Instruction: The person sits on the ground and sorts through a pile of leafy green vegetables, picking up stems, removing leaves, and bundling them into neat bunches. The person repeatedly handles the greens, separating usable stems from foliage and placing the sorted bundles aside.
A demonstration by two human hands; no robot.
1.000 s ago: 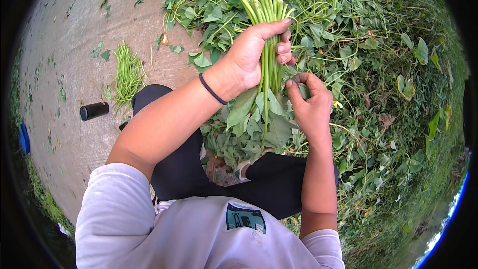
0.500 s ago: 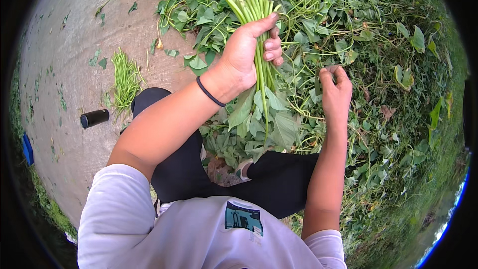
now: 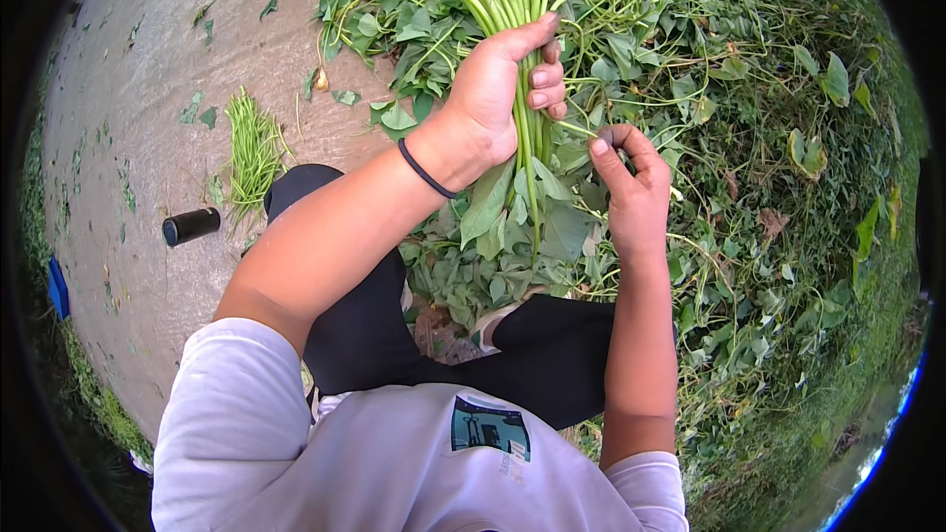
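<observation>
My left hand [image 3: 498,89] is wrapped round a thick bundle of green leaf stalks [image 3: 507,2]. Their cut ends stick up beyond my thumb, and a few broad leaves [image 3: 488,207] hang from the lower end. To the right, my right hand [image 3: 636,187] pinches a single thin green stalk [image 3: 575,127] between thumb and fingers. That stalk stretches across to the fingers of my left hand. Under and around both hands lies a big heap of leafy green vines [image 3: 719,138].
On the concrete ground to the left lies a pile of trimmed stalks [image 3: 253,148]. Close to it is a black cylinder [image 3: 191,227], with a blue object [image 3: 58,288] at the far left. My black-trousered legs [image 3: 552,350] are bent below the hands. Grass borders the right side.
My right hand has moved left toward the bundle, and a thin stalk now shows in its pinch. My left hand, still round the bundle, has shifted only slightly.
</observation>
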